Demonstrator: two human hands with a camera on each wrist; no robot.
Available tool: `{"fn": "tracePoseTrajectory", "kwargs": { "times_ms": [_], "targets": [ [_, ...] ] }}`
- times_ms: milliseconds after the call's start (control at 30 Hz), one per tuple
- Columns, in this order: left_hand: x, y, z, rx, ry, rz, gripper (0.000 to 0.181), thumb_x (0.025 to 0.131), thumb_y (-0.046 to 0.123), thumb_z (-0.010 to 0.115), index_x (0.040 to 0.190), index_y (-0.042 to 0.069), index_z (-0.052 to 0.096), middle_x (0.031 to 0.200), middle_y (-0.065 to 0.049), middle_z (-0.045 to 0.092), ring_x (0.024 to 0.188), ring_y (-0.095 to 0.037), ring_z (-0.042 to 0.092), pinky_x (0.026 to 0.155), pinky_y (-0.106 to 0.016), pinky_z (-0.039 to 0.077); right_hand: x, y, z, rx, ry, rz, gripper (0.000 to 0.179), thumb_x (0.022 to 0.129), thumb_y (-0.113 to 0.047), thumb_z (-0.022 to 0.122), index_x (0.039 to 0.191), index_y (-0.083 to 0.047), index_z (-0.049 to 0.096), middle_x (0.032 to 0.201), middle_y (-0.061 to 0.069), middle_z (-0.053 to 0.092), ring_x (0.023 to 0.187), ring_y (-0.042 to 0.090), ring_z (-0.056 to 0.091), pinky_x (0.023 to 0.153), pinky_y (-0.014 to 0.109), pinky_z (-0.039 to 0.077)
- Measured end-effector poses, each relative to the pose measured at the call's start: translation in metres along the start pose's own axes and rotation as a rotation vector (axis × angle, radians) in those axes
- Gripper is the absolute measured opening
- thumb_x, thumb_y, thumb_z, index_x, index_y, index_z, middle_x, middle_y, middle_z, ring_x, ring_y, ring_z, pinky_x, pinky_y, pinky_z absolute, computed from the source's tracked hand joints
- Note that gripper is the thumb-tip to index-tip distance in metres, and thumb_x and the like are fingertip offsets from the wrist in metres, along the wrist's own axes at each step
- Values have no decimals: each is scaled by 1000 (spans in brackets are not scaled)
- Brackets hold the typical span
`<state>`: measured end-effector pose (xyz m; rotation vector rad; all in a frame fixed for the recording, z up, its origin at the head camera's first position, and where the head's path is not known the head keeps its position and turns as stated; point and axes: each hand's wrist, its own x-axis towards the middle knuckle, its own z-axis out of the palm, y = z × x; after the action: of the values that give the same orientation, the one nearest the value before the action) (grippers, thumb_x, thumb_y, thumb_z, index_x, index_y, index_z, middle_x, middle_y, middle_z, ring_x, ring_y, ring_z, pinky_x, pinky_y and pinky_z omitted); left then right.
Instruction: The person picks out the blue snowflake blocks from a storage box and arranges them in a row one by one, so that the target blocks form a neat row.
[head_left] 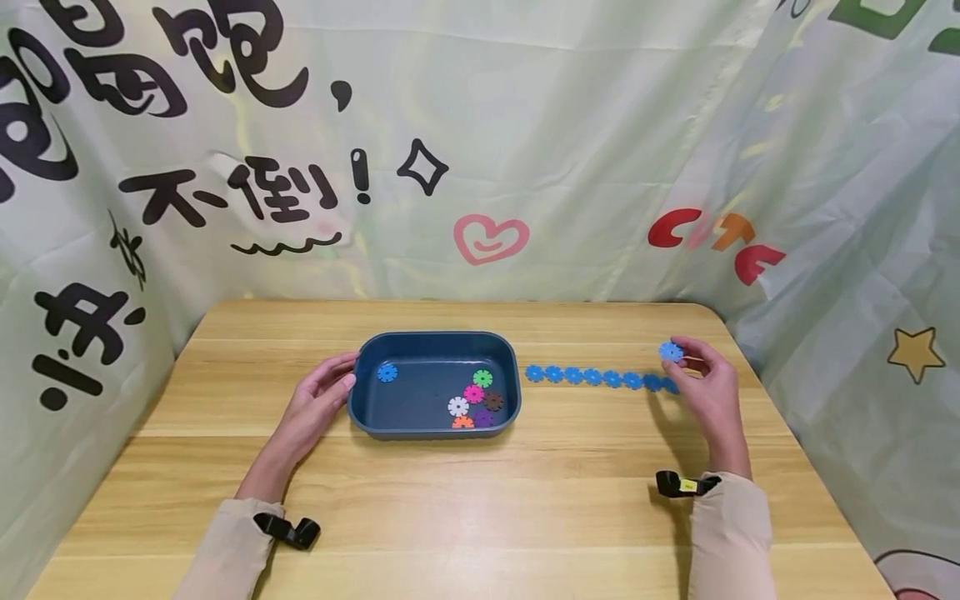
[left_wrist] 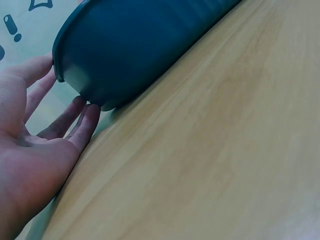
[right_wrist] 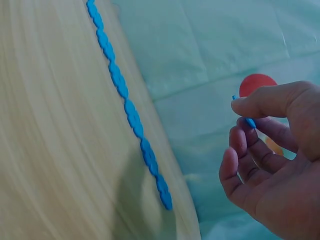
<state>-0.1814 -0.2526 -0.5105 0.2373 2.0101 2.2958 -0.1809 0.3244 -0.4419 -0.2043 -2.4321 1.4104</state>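
Between thumb and fingers, my right hand [head_left: 708,390] pinches a blue snowflake disc [head_left: 671,352], raised above the right end of a row of blue discs [head_left: 592,377]. In the right wrist view that disc [right_wrist: 251,123] shows edge-on, mostly hidden by the fingers. My left hand [head_left: 313,408] rests against the left end of a dark blue tray [head_left: 433,433]. Its fingertips touch the tray's rim and outer wall in the left wrist view. Inside the tray, one blue disc [head_left: 387,372] lies at the left.
At the tray's right side lie several other discs: green [head_left: 482,378], pink [head_left: 473,393], brown [head_left: 493,402], white [head_left: 458,407], purple [head_left: 483,418] and orange [head_left: 462,422]. Everything stands on a wooden table [head_left: 450,517], with a printed curtain [head_left: 585,150] behind it.
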Motion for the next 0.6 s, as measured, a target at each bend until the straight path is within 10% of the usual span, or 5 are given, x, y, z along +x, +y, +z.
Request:
{"fn": "tracePoseTrajectory", "kwargs": {
  "times_ms": [600],
  "targets": [
    [0, -1, 0, -2, -1, 2, 49, 107, 17, 58, 152, 4, 45, 152, -17, 43, 131, -24, 49, 102, -26, 51, 0, 22, -20, 7, 41, 155, 48, 95, -12, 72, 138, 3, 59, 107, -5, 56, 92, 5, 53, 66, 12, 53]
  ]
}}
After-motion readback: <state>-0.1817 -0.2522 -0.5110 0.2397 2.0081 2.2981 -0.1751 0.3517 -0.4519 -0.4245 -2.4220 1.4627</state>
